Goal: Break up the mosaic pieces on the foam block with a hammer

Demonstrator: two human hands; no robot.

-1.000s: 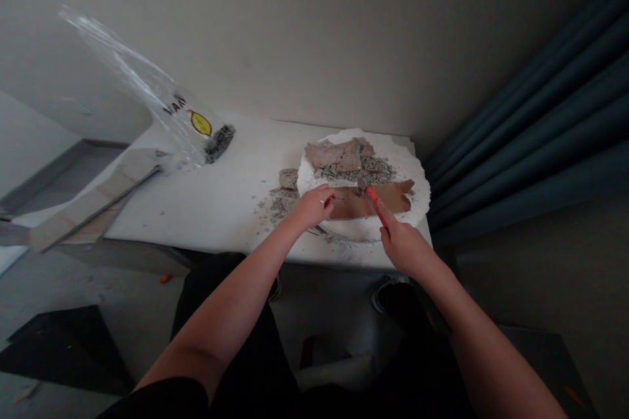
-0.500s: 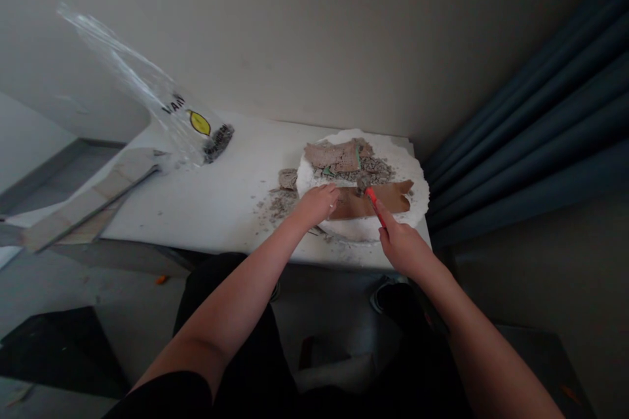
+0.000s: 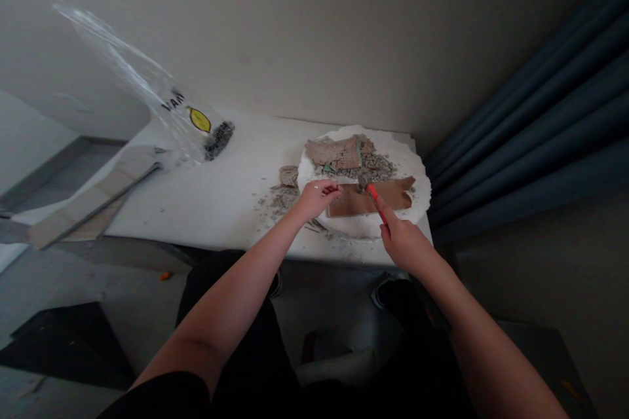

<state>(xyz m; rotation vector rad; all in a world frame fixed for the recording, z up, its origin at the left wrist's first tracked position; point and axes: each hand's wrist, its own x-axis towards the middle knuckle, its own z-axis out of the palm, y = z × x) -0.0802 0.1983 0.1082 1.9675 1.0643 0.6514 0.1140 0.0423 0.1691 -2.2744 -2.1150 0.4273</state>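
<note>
My right hand [image 3: 403,243] is wrapped round the red handle of a hammer [image 3: 377,201]. The hammer's head rests on or just above a strip of brown cardboard [image 3: 388,195], near its upper edge. My left hand [image 3: 318,199] is over the cardboard's left end, its fingers curled together in a pinch; whatever is between them is too small to make out. Beneath the cardboard lies a round white slab with a rough edge [image 3: 419,203]. Behind the strip, grey crumbled bits [image 3: 376,165] and a cracked brownish piece [image 3: 337,152] lie on the slab.
The slab stands on a white table [image 3: 230,196] with grey crumbs scattered left of it. A clear plastic bag [image 3: 184,121] with a lemon print holds dark bits. Long boards [image 3: 93,200] lie at the table's left end. A blue curtain [image 3: 540,124] hangs at the right.
My left hand has gone from lying over the cardboard's left end to curled fingers, uncovering more of that end. The hammer has barely moved.
</note>
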